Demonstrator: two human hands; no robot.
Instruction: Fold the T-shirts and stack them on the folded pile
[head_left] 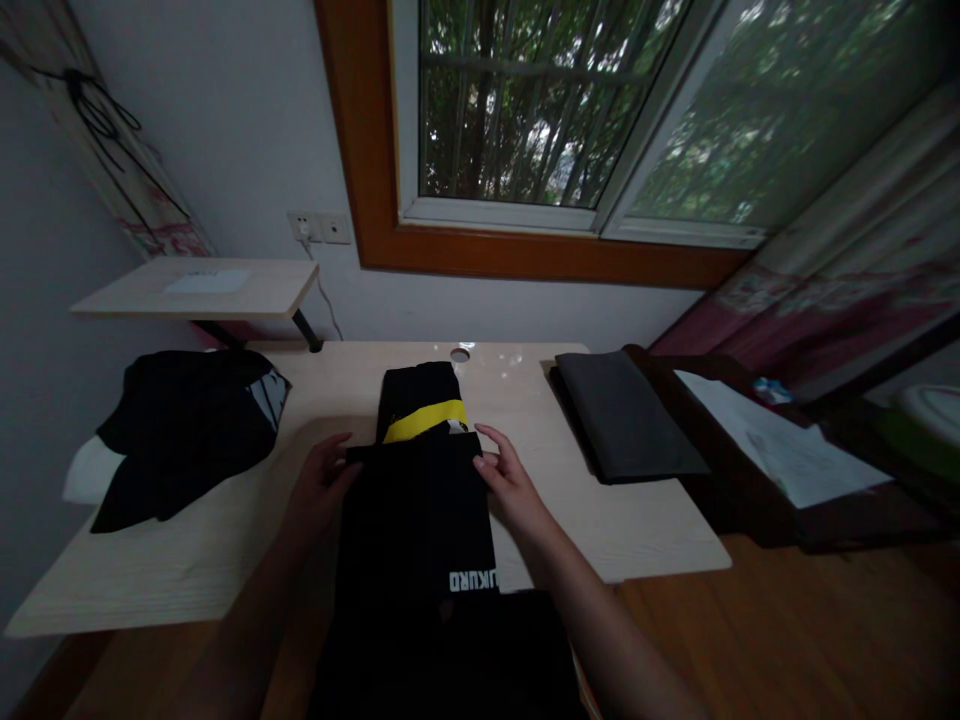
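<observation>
A black garment (416, 510) lies lengthwise on the desk, partly folded over, with white lettering near its lower edge. A yellow band (425, 421) crosses its far part, beyond the fold. My left hand (321, 490) pinches the left corner of the folded edge between thumb and fingers. At the right corner of the same edge, my right hand (517, 488) has its thumb on the cloth and its fingers curled around the side. The garment's near end merges with dark cloth at the bottom, so its limit cannot be made out.
A crumpled black cloth pile (195, 430) with a white piece (91, 472) under it lies left on the desk (247, 560), before a small raised shelf (262, 290). Flat dark folded items (626, 420) rest at the right. Papers (780, 440) lie on dark furniture beyond.
</observation>
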